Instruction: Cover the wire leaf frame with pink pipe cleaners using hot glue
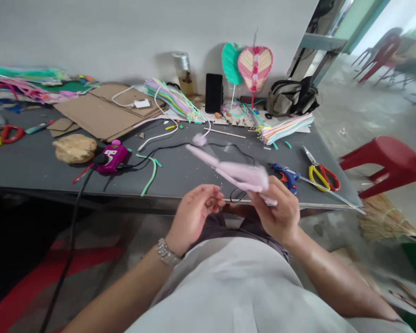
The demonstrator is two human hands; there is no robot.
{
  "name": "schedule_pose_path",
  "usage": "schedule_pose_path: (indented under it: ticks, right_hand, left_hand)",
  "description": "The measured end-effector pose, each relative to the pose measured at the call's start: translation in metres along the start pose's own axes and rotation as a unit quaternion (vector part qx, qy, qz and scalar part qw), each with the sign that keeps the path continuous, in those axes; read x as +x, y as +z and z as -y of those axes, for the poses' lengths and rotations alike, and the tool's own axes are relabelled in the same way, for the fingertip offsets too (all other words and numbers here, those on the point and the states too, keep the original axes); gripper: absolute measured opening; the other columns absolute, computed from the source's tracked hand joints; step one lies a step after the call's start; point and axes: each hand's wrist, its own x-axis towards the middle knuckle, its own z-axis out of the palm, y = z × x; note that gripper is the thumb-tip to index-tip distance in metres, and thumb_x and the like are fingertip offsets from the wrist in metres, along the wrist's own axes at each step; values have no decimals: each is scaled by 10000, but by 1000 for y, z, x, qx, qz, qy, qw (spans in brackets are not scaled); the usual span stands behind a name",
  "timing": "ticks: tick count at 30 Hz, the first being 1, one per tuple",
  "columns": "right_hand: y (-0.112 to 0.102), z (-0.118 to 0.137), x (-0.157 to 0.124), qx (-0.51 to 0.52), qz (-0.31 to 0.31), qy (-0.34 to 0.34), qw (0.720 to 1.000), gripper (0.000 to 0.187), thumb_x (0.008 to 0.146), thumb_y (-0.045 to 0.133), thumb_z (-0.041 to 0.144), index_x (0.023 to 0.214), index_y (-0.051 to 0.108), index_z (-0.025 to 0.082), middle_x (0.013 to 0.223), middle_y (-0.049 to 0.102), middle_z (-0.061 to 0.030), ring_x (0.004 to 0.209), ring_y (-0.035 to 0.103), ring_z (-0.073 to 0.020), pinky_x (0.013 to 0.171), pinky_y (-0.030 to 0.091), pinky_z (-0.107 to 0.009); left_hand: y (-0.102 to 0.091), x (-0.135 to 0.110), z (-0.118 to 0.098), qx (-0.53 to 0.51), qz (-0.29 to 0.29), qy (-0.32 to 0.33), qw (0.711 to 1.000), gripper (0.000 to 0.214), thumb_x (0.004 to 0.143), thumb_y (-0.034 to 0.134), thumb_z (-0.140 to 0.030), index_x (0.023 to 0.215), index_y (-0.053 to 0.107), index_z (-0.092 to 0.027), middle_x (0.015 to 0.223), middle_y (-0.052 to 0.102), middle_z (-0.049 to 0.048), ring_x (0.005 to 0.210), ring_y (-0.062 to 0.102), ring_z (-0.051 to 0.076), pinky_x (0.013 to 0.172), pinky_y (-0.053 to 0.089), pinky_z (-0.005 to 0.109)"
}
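My right hand (279,208) is closed around a pale pink fuzzy craft piece (242,173), which looks like bent, bundled chenille stems. Motion blurs the piece; its long narrow end points up and left over the table. My left hand (196,212), wearing a metal watch, hovers at the table's front edge with its fingers loosely curled and nothing visible in them. Close to my right hand lies a blue glue gun (286,176) with a long clear glue stick. Scissors (321,171) with yellow and red handles rest to its right.
Across the grey table (180,171) are a magenta power socket (113,156), a stone (74,148), cardboard (111,111) and chenille stem bundles (173,99). Behind stand a phone (214,92), a bottle (184,74) and leaf-shaped crafts (255,67). A black cord (76,208) hangs off the front edge.
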Motion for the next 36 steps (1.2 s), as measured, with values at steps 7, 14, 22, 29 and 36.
schedule_pose_path:
  ticks: [7, 14, 22, 29, 36]
  right_hand:
    - [18, -34, -13, -89, 40, -291, 952, 335, 982, 529, 121, 1270, 666, 220, 1065, 727, -94, 924, 719, -181, 752, 600, -300]
    - [50, -72, 7, -135, 171, -243, 945, 320, 1018, 471, 168, 1194, 732, 219, 1111, 749, -122, 980, 719, -212, 802, 577, -328]
    - [-23, -82, -8, -286, 80, 4, 955, 206, 968, 623, 265, 1128, 735, 203, 1085, 771, -121, 1005, 725, -249, 896, 549, -366]
    - [-77, -111, -33, -304, 87, 477, 820, 482, 808, 640, 717, 805, 701, 239, 640, 697, -53, 609, 655, -258, 578, 427, -359]
    - [-58, -129, -14, -113, 32, 576, 809, 371, 633, 827, 527, 689, 658, 201, 483, 581, -16, 405, 484, -161, 455, 283, -317]
  left_hand:
    - [-48, 37, -79, 101, 212, -163, 958, 673, 798, 731, -697, 1152, 744, -124, 1095, 786, 187, 795, 772, 284, 699, 596, 363]
    - [-30, 91, -89, 397, 221, -77, 887, 353, 691, 873, -326, 1010, 781, -206, 855, 795, 67, 665, 738, 208, 599, 518, 265]
    - [-45, 137, -76, 562, 168, 85, 806, 37, 707, 787, -196, 725, 784, -228, 672, 742, 23, 581, 648, 169, 579, 434, 255]
    - [-38, 133, -58, 653, 139, 176, 724, 112, 844, 741, -247, 947, 750, -206, 938, 753, 82, 838, 655, 219, 784, 452, 327]
    - [-17, 137, -43, 696, 132, 162, 687, 195, 738, 835, -292, 859, 706, -210, 877, 713, 68, 827, 621, 240, 726, 409, 329]
